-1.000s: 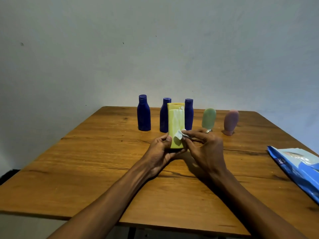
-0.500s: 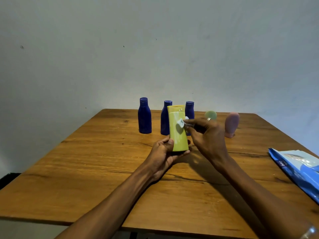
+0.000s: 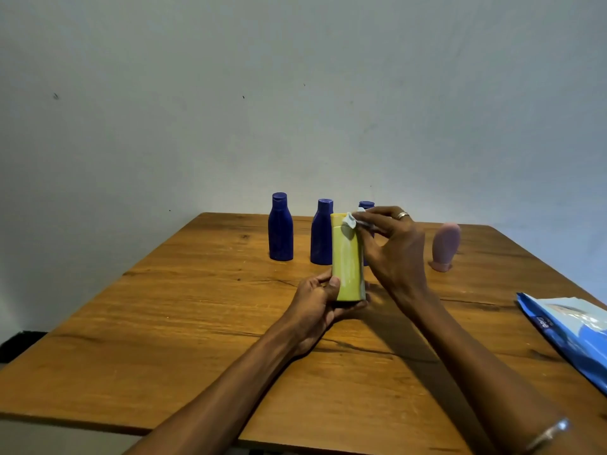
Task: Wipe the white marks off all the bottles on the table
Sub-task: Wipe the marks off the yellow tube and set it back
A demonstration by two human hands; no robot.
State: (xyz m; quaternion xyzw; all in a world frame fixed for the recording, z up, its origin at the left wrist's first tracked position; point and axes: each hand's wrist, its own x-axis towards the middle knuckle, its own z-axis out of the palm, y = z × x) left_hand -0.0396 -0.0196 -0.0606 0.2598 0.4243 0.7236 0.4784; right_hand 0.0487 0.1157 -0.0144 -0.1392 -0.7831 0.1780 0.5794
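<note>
While the left hand (image 3: 323,302) grips the bottom of the tall yellow-green plastic bottle (image 3: 348,257), thumb on its front face and fingers curled under and behind its base, the bottle stands upright just above the wooden table (image 3: 184,326) at the centre of the frame. Pale streaks run down its front. At the bottle's top, by the cap, the right hand (image 3: 395,247) pinches a small crumpled white wipe (image 3: 350,221) between thumb and forefinger and presses it against the upper right corner of the bottle; the other fingers arch loosely above, one of them wearing a silver ring (image 3: 402,215).

Behind the held bottle, toward the far edge of the table, three dark blue plastic bottles stand upright in a row: the left blue bottle (image 3: 280,227) stands apart, the middle blue bottle (image 3: 322,233) is partly covered by the yellow-green one, and of the right blue bottle (image 3: 366,205) only the cap and a sliver show behind the right hand. Right of centre, a pink rounded squeeze bottle (image 3: 445,246) stands on its cap, well apart from the hands. At the right edge of the frame a blue and white wipes packet (image 3: 571,330) lies flat on the table. A silver bracelet (image 3: 548,433) shows on the right wrist at the lower right.
</note>
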